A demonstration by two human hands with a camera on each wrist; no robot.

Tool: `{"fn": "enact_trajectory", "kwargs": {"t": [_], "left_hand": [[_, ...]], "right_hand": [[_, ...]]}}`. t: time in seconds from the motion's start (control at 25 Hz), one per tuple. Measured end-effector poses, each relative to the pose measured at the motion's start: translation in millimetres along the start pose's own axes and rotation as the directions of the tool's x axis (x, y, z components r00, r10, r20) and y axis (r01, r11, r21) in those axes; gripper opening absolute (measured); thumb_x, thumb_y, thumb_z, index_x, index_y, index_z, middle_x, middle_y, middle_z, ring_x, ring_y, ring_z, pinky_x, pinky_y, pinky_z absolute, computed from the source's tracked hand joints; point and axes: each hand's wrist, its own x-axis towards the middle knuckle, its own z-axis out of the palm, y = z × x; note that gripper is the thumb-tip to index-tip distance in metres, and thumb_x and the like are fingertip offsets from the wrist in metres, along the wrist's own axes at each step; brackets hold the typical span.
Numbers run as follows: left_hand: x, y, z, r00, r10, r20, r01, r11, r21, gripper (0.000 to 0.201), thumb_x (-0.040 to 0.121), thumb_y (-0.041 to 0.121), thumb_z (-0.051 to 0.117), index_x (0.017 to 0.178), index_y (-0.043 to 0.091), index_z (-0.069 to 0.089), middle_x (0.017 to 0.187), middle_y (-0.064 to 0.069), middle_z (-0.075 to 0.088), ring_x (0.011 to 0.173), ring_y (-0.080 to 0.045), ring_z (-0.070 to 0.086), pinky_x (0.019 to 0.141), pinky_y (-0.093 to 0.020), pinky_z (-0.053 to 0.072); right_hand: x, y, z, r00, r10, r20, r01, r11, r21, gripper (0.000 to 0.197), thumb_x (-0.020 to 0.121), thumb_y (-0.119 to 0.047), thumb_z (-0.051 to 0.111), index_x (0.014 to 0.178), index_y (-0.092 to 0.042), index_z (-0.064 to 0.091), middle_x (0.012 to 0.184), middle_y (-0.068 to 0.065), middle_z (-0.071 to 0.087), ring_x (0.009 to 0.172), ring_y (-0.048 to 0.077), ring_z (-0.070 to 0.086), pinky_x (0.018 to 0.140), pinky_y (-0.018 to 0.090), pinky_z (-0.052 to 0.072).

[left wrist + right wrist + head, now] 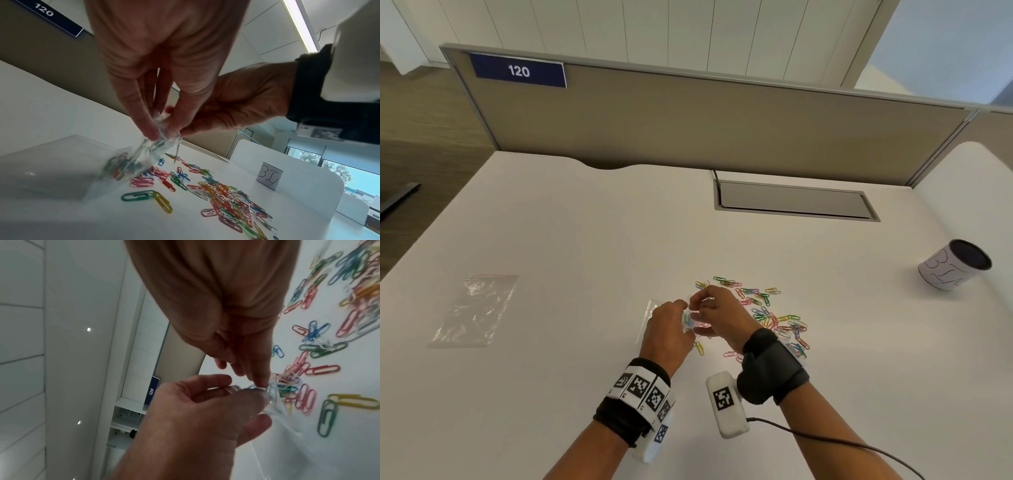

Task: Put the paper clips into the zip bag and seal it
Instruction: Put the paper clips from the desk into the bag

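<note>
A small clear zip bag (693, 322) with several coloured paper clips inside hangs just above the white table, held between both hands. My left hand (684, 308) pinches its top edge between thumb and fingers (152, 134). My right hand (698, 301) pinches the same mouth from the other side, fingertips (260, 381) on the plastic. The bag (137, 160) looks crumpled and tilted, its lower end close to the table. A loose pile of paper clips (774, 315) lies to the right of the hands, also spread out in the left wrist view (222, 199) and the right wrist view (329, 340).
A second clear zip bag (476, 308) lies flat at the left of the table (585, 240). Another flat clear bag (51, 165) rests under my left hand. A cup marked BIN (955, 265) stands at the far right. A cable hatch (794, 200) and a partition wall are behind.
</note>
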Motion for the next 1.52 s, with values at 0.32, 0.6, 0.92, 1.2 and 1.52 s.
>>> {"fn": "enact_trajectory", "kwargs": {"t": [0.32, 0.6, 0.92, 1.2, 1.52], "left_hand": [[5, -2, 0, 0.999, -0.019, -0.036, 0.015, 0.995, -0.095, 0.038, 0.082, 0.007, 0.071, 0.119, 0.005, 0.063, 0.114, -0.013, 0.069, 0.099, -0.027, 0.068, 0.089, -0.037, 0.057], [11, -6, 3, 0.996, -0.041, -0.079, 0.028, 0.987, -0.161, 0.018, 0.090, 0.006, 0.060, 0.106, 0.006, 0.067, 0.104, -0.013, 0.071, 0.088, -0.025, 0.070, 0.079, -0.041, 0.060], [11, -6, 0, 0.996, -0.045, -0.076, 0.033, 0.986, -0.162, 0.012, 0.090, 0.007, 0.061, 0.100, 0.010, 0.067, 0.101, -0.010, 0.070, 0.085, -0.022, 0.069, 0.075, -0.032, 0.060], [10, -9, 1, 0.997, -0.056, -0.060, 0.046, 0.986, -0.161, 0.011, 0.090, 0.008, 0.062, 0.096, 0.016, 0.066, 0.102, -0.010, 0.070, 0.091, -0.021, 0.068, 0.072, -0.032, 0.062], [7, -6, -2, 0.996, -0.042, -0.076, 0.028, 0.984, -0.177, 0.013, 0.087, 0.005, 0.064, 0.098, 0.011, 0.069, 0.094, -0.009, 0.070, 0.078, -0.020, 0.068, 0.073, -0.034, 0.061]], "right_hand": [[-11, 44, -64, 0.957, -0.140, -0.255, -0.007, 0.866, -0.501, 0.041, 0.082, -0.022, 0.072, 0.118, -0.011, 0.057, 0.127, 0.007, 0.059, 0.119, 0.024, 0.054, 0.099, 0.032, 0.044], [-21, 80, -85, 0.975, 0.002, -0.222, -0.170, 0.650, -0.740, 0.084, 0.072, -0.042, 0.077, 0.143, -0.027, 0.034, 0.146, 0.009, 0.036, 0.135, 0.033, 0.024, 0.109, 0.045, 0.032], [-9, 89, -71, 0.949, -0.225, -0.223, -0.050, 0.588, -0.808, 0.021, 0.088, -0.010, 0.060, 0.107, -0.020, 0.064, 0.108, 0.007, 0.060, 0.104, 0.029, 0.055, 0.080, 0.033, 0.048], [-6, 75, -75, 0.913, -0.287, -0.291, -0.027, 0.668, -0.743, 0.017, 0.088, -0.002, 0.055, 0.090, -0.012, 0.070, 0.088, 0.008, 0.072, 0.078, 0.023, 0.065, 0.072, 0.029, 0.053], [-15, 44, -49, 0.938, -0.135, -0.319, 0.172, 0.981, 0.089, 0.010, 0.080, -0.001, 0.071, 0.089, 0.000, 0.069, 0.086, 0.018, 0.074, 0.078, 0.025, 0.072, 0.070, 0.025, 0.059]]}}
